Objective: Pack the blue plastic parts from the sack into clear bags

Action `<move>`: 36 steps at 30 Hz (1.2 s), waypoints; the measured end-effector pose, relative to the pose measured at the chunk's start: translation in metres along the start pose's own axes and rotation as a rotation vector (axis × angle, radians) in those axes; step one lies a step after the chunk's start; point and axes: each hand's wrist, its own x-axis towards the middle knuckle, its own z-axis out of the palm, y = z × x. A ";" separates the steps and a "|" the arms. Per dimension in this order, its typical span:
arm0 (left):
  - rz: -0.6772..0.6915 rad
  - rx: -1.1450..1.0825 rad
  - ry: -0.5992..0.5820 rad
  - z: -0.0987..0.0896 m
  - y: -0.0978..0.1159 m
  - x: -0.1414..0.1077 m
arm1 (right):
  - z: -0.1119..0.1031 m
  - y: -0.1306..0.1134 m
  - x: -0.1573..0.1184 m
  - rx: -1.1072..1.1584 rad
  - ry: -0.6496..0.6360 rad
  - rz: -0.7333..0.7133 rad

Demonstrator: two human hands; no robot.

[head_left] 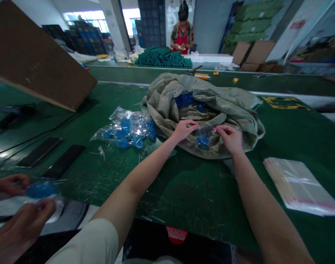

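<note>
My left hand (185,130) and right hand (229,138) pinch the upper edge of a clear plastic bag (210,131) holding a blue item (203,140). Bag lies against an open woven sack (167,106).

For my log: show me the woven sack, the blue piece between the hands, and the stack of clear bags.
Woven sack (163,106), head view, left fold.
Blue piece (203,140), head view, its middle.
Clear bags (299,185), head view, stack's middle.

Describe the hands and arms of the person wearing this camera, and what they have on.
The left hand and right hand are bare, without gloves, and neither wrist shows a watch or band. The left arm comes out of a loose cream sleeve. The right arm shows no sleeve in view.
</note>
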 end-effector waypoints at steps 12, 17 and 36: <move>-0.026 -0.004 0.036 -0.016 0.007 -0.014 | 0.024 -0.009 -0.019 0.026 0.069 -0.008; -0.021 -0.045 0.039 -0.012 0.006 -0.017 | 0.023 -0.002 -0.023 0.030 0.085 0.004; -0.003 -0.113 -0.017 -0.003 -0.016 -0.010 | 0.027 -0.003 -0.024 0.028 0.158 0.005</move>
